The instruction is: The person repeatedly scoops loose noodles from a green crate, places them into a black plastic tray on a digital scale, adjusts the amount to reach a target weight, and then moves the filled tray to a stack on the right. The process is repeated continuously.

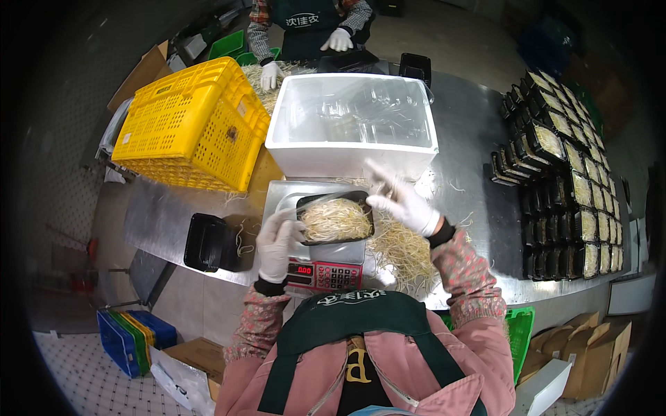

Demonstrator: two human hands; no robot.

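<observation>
A black plastic tray filled with bean sprouts rests on the steel platform of a digital scale right before me. My left hand, in a white glove, grips what looks like a clear plastic lid tilted at the tray's left side. Glare hides much of that lid's outline. Above the tray's upper right corner is my gloved right hand, fingers spread and blurred, holding nothing. Loose bean sprouts lie heaped on the steel table below it.
A white foam box with clear lids stands behind the scale. Yellow crates are at left, near an empty black tray. Packed trays are stacked at right. Across the steel table, a co-worker's gloved hand touches sprouts.
</observation>
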